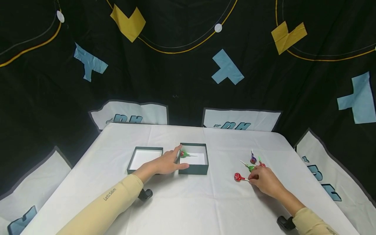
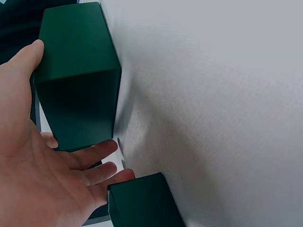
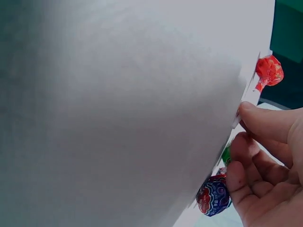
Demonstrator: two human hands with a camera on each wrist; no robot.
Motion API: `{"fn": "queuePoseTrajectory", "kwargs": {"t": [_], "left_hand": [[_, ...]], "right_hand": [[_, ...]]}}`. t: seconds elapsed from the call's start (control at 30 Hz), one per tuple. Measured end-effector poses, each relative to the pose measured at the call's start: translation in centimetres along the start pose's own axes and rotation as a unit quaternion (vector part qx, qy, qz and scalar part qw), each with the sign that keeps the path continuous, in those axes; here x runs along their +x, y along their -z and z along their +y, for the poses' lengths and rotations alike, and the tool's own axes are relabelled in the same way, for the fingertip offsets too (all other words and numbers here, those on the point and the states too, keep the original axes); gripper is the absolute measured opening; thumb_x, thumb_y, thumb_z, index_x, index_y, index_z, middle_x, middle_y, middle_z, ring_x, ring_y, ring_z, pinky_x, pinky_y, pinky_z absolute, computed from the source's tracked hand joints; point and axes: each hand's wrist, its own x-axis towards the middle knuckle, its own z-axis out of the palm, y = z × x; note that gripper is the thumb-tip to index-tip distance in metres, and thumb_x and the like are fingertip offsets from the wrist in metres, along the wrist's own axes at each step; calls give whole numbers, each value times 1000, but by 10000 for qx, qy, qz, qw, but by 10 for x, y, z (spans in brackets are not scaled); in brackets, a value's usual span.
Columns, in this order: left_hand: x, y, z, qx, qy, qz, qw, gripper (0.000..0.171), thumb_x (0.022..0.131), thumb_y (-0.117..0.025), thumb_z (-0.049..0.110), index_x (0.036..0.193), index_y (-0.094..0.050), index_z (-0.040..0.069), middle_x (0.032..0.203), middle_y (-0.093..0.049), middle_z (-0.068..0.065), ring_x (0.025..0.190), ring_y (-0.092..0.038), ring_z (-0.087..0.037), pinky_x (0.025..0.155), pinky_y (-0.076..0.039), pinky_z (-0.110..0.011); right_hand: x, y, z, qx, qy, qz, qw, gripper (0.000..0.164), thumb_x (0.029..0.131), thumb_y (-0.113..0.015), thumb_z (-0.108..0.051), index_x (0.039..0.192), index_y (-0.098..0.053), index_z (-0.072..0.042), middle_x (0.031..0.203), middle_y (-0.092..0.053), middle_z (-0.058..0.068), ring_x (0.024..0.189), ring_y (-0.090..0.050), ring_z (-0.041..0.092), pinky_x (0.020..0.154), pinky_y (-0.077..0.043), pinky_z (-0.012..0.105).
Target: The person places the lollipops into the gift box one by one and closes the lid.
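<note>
In the head view my left hand (image 1: 167,163) rests on a dark green box (image 1: 194,169), thumb at its near wall and index finger along its left side. Its fingers look spread and fairly straight in the left wrist view. Inside the box lies a green-and-red lollipop (image 1: 183,154). My right hand (image 1: 265,179) pinches the stick end of a red lollipop (image 1: 238,177), whose head points left on the white cloth. Just beyond those fingers lie a green lollipop (image 1: 250,168), a purple lollipop (image 1: 253,160) and another red lollipop (image 1: 262,164), partly hidden by the hand.
A shallower green tray or lid (image 1: 130,163) with a white inside stands left of the box, partly behind my left hand. White cloth covers the table (image 1: 188,202). A black curtain (image 1: 176,81) with tape pieces hangs behind it.
</note>
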Motion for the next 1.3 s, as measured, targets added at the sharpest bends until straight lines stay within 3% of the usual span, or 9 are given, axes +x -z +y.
{"fn": "queuePoseTrajectory", "kwargs": {"t": [0.3, 0.77, 1.3], "left_hand": [[1, 1, -1, 13, -62, 25, 10000, 105, 89, -58, 72, 164, -9, 17, 166, -26, -14, 152, -26, -36, 120, -26, -59], [1, 2, 1, 28, -41, -1, 10000, 108, 87, -57, 75, 164, -9, 17, 166, -26, -13, 152, -27, -35, 120, -26, -58], [0, 0, 0, 35, 6, 14, 10000, 107, 87, -57, 75, 164, -10, 18, 165, -27, -13, 151, -27, -37, 119, -27, -60]], "right_hand": [[6, 3, 2, 218, -253, -237, 9992, 12, 82, -81, -3, 78, -76, -14, 76, -66, -6, 71, -54, 10, 61, -47, 23], [10, 10, 3, 412, -75, -524, 9977, 12, 82, -80, -5, 77, -75, -14, 72, -67, -8, 68, -51, 10, 61, -43, 23], [13, 8, 0, 816, -453, -620, 9937, 11, 86, -78, -8, 78, -74, -14, 72, -65, -6, 66, -50, 12, 55, -39, 23]]}}
